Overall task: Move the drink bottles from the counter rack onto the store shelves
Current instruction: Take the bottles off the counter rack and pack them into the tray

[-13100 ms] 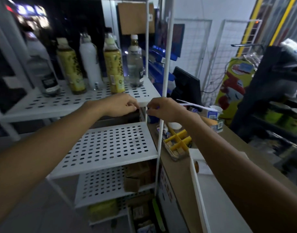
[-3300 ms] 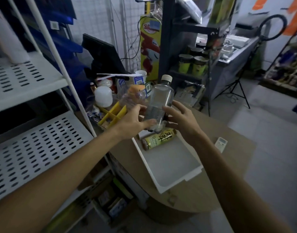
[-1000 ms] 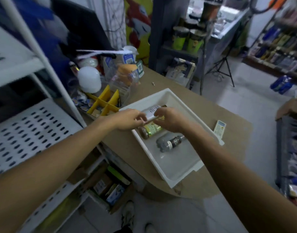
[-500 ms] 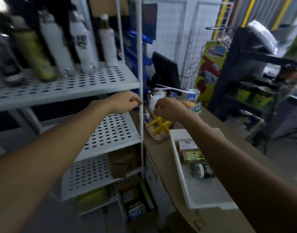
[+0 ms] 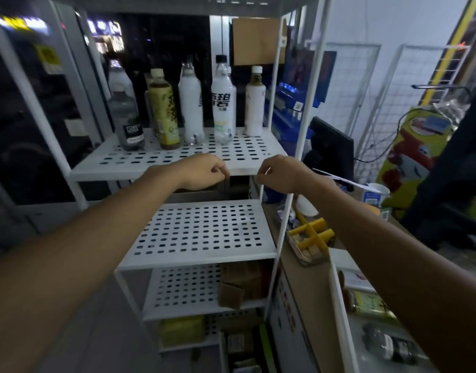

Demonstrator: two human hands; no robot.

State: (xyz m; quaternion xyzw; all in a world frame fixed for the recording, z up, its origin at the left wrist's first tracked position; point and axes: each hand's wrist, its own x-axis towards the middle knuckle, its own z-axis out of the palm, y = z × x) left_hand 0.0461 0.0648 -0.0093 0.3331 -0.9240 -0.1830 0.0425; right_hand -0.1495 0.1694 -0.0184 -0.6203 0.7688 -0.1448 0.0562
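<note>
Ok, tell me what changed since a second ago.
Both hands let go of the white-labelled bottle in the white tray and moved up to the stocked shelf edge: left hand, right hand, fingers curled, nothing visibly held. Green bottle and dark bottle stay in the tray.

The scene is dimly lit, with a cool cast; the wall (image 5: 366,20) at upper right is rendered brightest; lit signs (image 5: 21,22) at upper left are smeared by blur; shelf posts (image 5: 311,103) are bowed by wide-angle distortion; bottles (image 5: 223,103) are shown fairly sharp.
</note>
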